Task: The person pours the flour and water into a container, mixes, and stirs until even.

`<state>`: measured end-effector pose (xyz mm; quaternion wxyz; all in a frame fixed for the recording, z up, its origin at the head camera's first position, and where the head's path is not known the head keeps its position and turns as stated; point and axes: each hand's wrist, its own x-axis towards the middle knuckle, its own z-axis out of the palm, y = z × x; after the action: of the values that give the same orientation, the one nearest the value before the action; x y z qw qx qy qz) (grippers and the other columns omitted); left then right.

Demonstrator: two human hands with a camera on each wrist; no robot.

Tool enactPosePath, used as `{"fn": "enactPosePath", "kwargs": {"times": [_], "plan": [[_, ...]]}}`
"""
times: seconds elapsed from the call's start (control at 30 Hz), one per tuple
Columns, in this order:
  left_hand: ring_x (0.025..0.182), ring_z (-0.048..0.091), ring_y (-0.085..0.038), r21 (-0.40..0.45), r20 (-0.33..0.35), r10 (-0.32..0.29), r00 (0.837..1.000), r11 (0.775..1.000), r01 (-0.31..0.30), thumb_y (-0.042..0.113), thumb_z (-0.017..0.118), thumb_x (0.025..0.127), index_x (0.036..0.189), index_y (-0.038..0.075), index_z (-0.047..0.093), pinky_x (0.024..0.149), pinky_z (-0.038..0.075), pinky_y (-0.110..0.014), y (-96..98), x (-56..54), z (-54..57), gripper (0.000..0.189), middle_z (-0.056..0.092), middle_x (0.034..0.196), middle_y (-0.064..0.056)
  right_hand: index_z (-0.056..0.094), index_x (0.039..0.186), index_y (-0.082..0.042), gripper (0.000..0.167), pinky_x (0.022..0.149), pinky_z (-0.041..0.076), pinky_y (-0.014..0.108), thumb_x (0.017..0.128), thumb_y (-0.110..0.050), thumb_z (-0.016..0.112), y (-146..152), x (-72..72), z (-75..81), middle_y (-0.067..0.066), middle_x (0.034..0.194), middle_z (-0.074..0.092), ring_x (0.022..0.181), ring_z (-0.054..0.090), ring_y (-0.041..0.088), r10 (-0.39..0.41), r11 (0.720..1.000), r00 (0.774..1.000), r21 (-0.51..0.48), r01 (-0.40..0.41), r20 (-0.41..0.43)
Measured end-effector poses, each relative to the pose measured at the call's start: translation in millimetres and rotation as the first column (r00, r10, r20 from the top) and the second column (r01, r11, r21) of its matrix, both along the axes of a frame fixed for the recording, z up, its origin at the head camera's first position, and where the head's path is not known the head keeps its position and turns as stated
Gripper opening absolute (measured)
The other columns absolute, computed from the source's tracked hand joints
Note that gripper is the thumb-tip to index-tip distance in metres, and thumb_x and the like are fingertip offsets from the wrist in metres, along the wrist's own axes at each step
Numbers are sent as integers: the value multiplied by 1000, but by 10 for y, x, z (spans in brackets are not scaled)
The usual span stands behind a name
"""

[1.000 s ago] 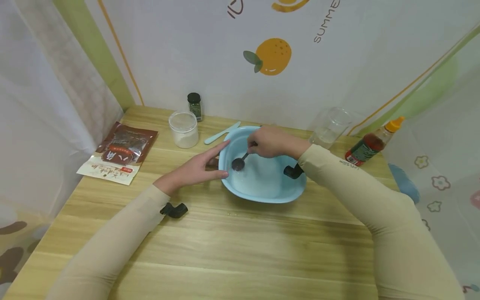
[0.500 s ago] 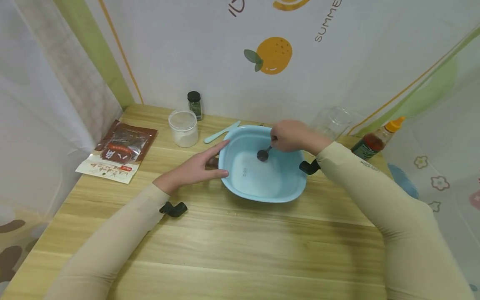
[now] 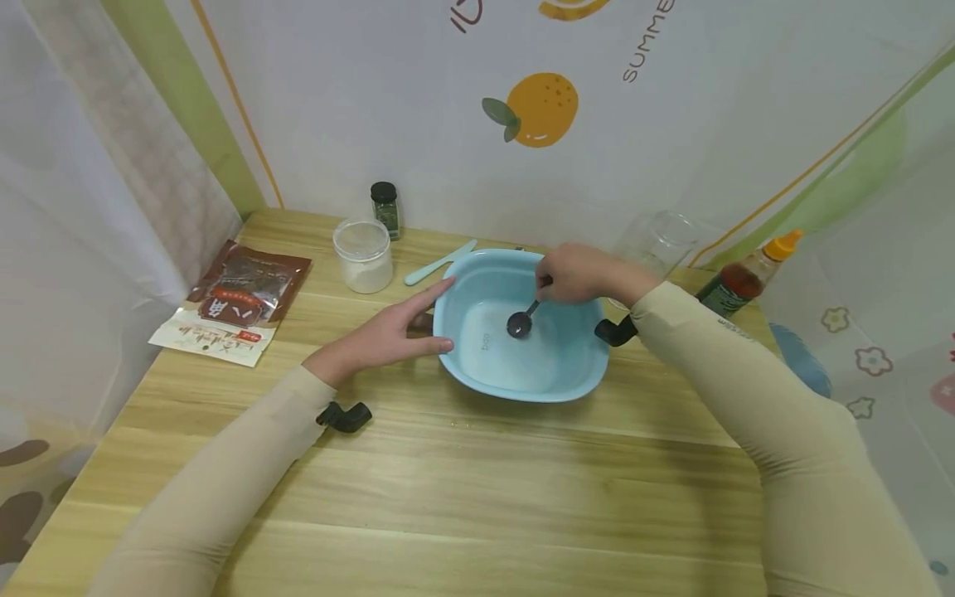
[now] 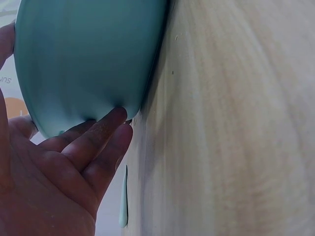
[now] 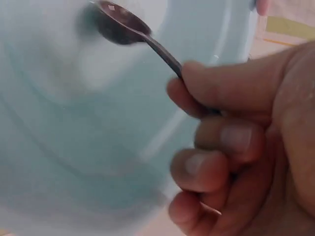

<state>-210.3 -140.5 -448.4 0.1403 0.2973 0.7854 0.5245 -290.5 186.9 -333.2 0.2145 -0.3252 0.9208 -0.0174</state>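
A light blue plastic basin (image 3: 477, 377) stands on the wooden table, a little whitish liquid in its bottom. My left hand (image 3: 384, 338) holds the basin's left side. Its thumb and index finger lie at the rim, while the other fingers press the outer wall (image 4: 88, 54). Over the basin, my right hand (image 3: 578, 274) pinches a small dark round-bowled spoon (image 3: 519, 324) by the handle, thumb against curled fingers. The spoon's bowl (image 5: 120, 23) faces up low inside the basin, with a wet glint in it.
A teal spreader (image 3: 440, 263), a clear jar of white powder (image 3: 366, 265) and a black-capped herb jar (image 3: 385, 211) stand behind on the left. Farther left lies a brown food packet (image 3: 239, 298). Right of the basin are a clear glass (image 3: 667, 236) and a red sauce bottle (image 3: 739, 286).
My right hand has moved right with the spoon, from the basin's left part to its middle; the bowl then dipped toward the bottom. The left hand has stayed on the rim.
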Motion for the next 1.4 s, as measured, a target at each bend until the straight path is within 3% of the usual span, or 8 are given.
{"fn": "enactPosePath", "kwargs": {"times": [0.23,0.37,0.5,0.77,0.9,1.07,1.23,1.4], "plan": [[137,68,-35,-6,-7,0,1000,1000,0,29,84,103,181,28,18,120,50,-59,1,5,1,102,53,166,-19,82,106,-8,20,78,52,38,111,-24,71,-76,16,-92,1,93,73,85,60,20,52,997,993,-61,-46,102],[137,68,-35,-10,-11,4,1000,1000,-4,29,84,103,181,28,18,120,50,-59,8,3,1,101,52,167,-18,80,101,-8,21,74,51,38,111,-23,69,-99,8,-100,2,90,71,81,60,22,3,996,1000,-92,-2,8],[138,68,-35,-13,-2,4,1000,1000,-4,28,83,104,181,28,18,119,51,-58,9,1,8,101,51,168,-18,80,93,-9,20,71,49,38,107,-19,70,-70,-6,-65,2,84,70,75,59,21,-19,999,998,-48,15,-63],[136,69,-35,-13,-4,8,1000,1000,-8,27,84,103,181,29,17,120,50,-59,-4,4,12,102,53,166,-20,83,104,-9,22,76,50,38,110,-25,69,-159,11,-114,0,91,73,84,60,21,54,994,996,-94,-48,64],[136,69,-35,-6,6,4,1000,1000,-4,26,84,103,181,31,17,119,51,-59,3,-10,-9,103,52,167,-20,82,104,-6,21,76,52,39,110,-21,68,-158,5,-157,4,93,74,84,61,23,-3,993,1000,-119,1,-15],[136,69,-35,-10,1,12,1000,1000,-12,26,84,103,181,31,18,119,51,-59,9,-9,-4,103,53,166,-20,79,97,-9,20,70,51,41,108,-20,67,-57,6,-98,5,90,73,77,61,24,-66,996,989,-64,57,-133],[137,68,-36,-8,5,7,1000,1000,-7,26,83,104,181,30,17,118,52,-59,15,-16,2,102,50,169,-19,71,84,-11,24,67,48,39,106,-16,66,59,8,-48,5,83,66,73,58,24,-69,998,985,-17,67,-155],[136,68,-36,-10,15,10,1000,1000,-10,27,84,104,181,30,17,119,51,-59,10,-11,2,102,49,170,-19,69,81,-11,25,66,49,39,105,-15,66,111,29,-34,5,81,64,73,57,23,-81,996,982,20,86,-169]]}}
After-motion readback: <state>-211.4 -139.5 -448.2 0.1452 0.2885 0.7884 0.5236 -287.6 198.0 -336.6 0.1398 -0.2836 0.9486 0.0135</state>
